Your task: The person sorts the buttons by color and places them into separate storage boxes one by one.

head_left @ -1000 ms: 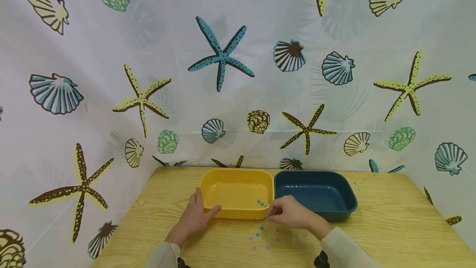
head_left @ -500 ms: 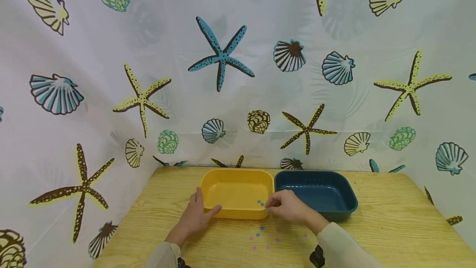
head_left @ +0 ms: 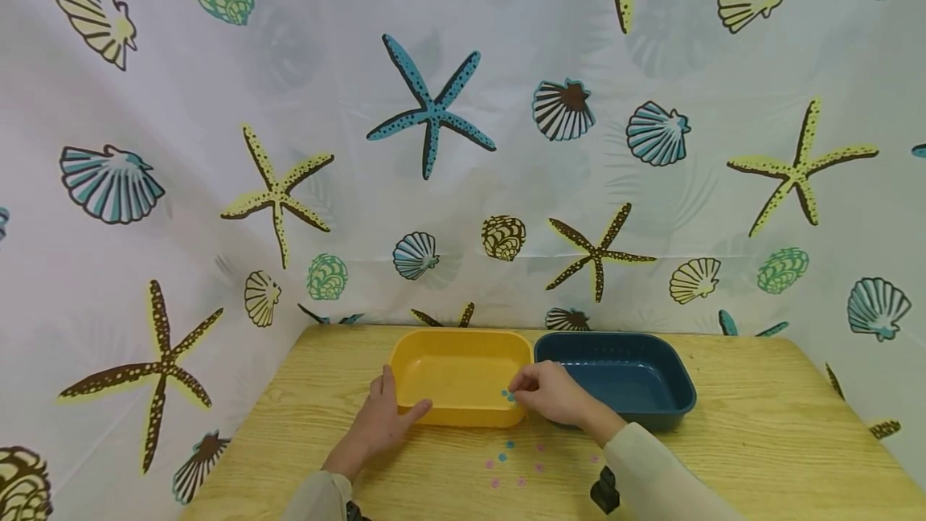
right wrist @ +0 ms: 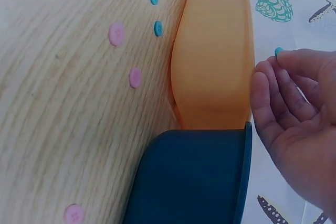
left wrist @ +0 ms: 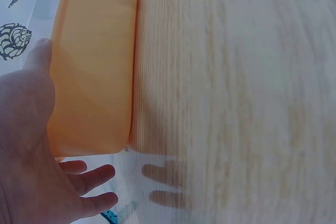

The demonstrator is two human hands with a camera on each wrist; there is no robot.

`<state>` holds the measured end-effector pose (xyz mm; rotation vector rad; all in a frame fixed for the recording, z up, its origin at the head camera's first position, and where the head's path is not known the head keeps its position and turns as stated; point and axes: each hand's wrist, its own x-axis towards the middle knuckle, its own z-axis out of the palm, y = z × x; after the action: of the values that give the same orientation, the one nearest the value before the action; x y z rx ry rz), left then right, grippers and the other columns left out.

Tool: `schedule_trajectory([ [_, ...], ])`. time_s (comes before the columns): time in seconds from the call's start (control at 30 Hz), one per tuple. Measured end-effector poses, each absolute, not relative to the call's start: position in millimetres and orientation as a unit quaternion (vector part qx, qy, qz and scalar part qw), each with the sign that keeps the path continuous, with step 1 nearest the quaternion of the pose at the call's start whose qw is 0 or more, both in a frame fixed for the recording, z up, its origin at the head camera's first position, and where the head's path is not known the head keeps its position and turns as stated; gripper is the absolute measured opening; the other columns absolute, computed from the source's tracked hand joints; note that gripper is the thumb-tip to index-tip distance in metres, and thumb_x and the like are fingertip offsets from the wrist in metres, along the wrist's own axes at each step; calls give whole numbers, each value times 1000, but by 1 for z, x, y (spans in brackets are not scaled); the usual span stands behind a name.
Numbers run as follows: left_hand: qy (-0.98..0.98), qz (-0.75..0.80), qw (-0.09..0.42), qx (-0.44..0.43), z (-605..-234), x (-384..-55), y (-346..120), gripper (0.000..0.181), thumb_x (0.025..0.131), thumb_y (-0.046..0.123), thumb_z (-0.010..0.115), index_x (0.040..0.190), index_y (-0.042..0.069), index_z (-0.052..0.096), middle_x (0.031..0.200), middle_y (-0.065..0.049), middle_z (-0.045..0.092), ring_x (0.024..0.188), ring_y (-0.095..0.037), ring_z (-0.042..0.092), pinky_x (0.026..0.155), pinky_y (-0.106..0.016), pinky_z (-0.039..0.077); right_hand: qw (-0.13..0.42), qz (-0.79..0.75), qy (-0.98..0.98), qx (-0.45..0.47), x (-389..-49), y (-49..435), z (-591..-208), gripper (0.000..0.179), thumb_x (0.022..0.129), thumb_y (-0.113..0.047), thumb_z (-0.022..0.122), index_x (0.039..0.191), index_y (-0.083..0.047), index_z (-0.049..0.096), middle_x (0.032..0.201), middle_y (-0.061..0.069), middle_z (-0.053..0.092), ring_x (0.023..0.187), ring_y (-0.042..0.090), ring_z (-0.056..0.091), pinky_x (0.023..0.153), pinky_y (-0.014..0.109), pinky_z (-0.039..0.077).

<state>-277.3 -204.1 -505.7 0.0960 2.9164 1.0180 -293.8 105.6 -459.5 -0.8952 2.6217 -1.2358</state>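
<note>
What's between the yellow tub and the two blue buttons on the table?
Nothing but bare table: the right wrist view shows plain wood from the yellow tub to the two blue buttons.

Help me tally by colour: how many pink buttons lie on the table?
6: two pink buttons leftmost, a third right of them, two more further right, the last by the right sleeve, which may hide others.

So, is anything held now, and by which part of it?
The right hand pinches a blue button between its fingers; one edge sticks out, the gripped part is hidden. The left hand only rests against the yellow bin.
</note>
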Motion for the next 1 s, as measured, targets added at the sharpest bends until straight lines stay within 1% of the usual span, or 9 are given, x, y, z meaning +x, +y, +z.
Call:
schedule_trajectory([
  [0.13, 944, 328, 27, 32, -505, -277, -204, 108, 88, 61, 52, 147, -8, -6, 148, -35, 9, 130, -50, 29, 101, -57, 30, 57, -416, 859, -293, -297, 104, -459, 11, 93, -7, 59, 97, -3, 68, 86, 7, 66, 73, 16, 60, 61, 26, 49],
  [0.23, 944, 327, 27, 33, -505, -277, -204, 108, 88, 61, 52, 147, -9, -6, 147, -35, 9, 129, -50, 30, 101, -57, 31, 53, -422, 857, -290, -299, 103, -458, 11, 93, -7, 59, 97, -1, 68, 85, 9, 65, 71, 15, 59, 60, 26, 48],
  [0.4, 945, 325, 23, 35, -505, -278, -204, 108, 88, 61, 52, 147, -9, -5, 147, -36, 10, 128, -50, 31, 100, -57, 32, 41, -422, 860, -285, -303, 102, -457, 10, 92, -8, 61, 95, -1, 68, 82, 4, 64, 69, 12, 57, 59, 25, 48],
  [0.8, 944, 328, 17, 37, -507, -278, -205, 107, 88, 59, 54, 147, -8, -4, 148, -35, 10, 130, -49, 29, 101, -56, 31, 39, -424, 869, -250, -314, 99, -459, 7, 91, -8, 62, 92, -6, 68, 81, 0, 63, 70, 12, 57, 60, 26, 49],
  [0.9, 944, 327, 17, 37, -506, -277, -206, 107, 88, 60, 54, 147, -8, -4, 147, -35, 10, 130, -49, 29, 101, -56, 31, 39, -423, 872, -245, -316, 99, -459, 7, 91, -8, 62, 93, -6, 68, 82, 2, 64, 71, 12, 58, 61, 27, 50],
  [1.0, 944, 328, 18, 37, -506, -277, -206, 107, 88, 59, 54, 147, -9, -4, 147, -36, 10, 129, -50, 29, 101, -56, 32, 40, -424, 872, -241, -318, 99, -459, 9, 92, -7, 61, 95, -4, 68, 84, 6, 66, 73, 15, 60, 62, 28, 51],
])
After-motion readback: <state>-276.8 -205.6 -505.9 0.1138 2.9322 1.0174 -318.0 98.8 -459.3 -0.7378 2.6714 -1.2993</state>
